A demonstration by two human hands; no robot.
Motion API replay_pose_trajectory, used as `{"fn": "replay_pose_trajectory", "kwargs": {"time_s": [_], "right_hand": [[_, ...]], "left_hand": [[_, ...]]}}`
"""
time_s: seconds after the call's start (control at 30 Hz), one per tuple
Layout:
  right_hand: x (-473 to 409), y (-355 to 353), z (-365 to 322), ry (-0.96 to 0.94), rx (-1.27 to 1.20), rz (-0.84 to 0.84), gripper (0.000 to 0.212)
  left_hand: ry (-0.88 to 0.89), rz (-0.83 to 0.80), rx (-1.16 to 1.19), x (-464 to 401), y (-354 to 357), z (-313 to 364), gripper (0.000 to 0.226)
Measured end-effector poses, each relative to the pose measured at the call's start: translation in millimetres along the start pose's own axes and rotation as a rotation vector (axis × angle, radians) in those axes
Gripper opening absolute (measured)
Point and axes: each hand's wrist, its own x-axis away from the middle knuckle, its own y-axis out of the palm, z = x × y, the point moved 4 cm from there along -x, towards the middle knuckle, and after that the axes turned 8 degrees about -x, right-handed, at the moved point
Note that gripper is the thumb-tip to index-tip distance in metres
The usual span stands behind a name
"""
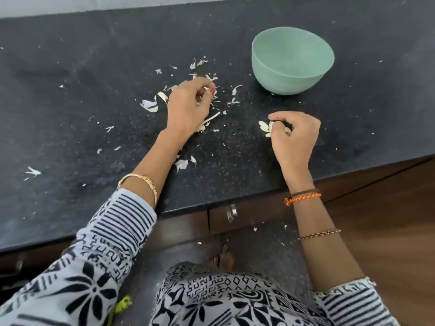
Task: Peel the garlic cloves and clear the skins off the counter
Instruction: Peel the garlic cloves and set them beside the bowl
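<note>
Your left hand [188,102] pinches papery garlic skins [150,105] amid the scatter on the black worktop [70,95]; your right hand [294,132] is curled around garlic cloves [266,128] near the green bowl [292,61]. Skins look feather-light and fragile: gather by sweeping, not single pinches.
</note>
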Motion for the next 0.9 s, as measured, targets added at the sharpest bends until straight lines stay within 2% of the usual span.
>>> {"fn": "replay_pose_trajectory", "kwargs": {"time_s": [0.3, 0.43, 0.47, 0.53, 0.63, 0.7, 0.77, 0.9], "right_hand": [[5, 2, -11, -0.192, 0.104, 0.013, 0.02], [7, 12, -28, -0.23, 0.117, 0.009, 0.023], [5, 17, -32, -0.23, 0.107, -0.034, 0.023], [-3, 35, -36, -0.203, 0.088, -0.231, 0.022], [-22, 74, -37, -0.13, 0.112, -0.592, 0.033], [-32, 98, -40, -0.086, 0.187, -0.728, 0.039], [-42, 117, -41, -0.077, 0.252, -0.78, 0.042], [-59, 132, -38, -0.05, 0.314, -0.697, 0.035]], "left_hand": [[-0.079, -0.014, 0.019, 1, 2, -7, 0.029], [-0.116, 0.089, 0.049, 2, -3, -8, 0.022], [-0.13, 0.136, 0.044, 1, -6, -10, 0.02], [-0.153, 0.196, 0.03, 0, -9, -13, 0.017], [-0.171, 0.194, 0.012, 0, -9, -13, 0.026], [-0.155, 0.2, 0.016, -1, -9, -13, 0.028], [-0.151, 0.222, 0.029, -4, -10, -13, 0.028], [-0.184, 0.258, 0.003, -18, -20, -12, 0.027]]}}
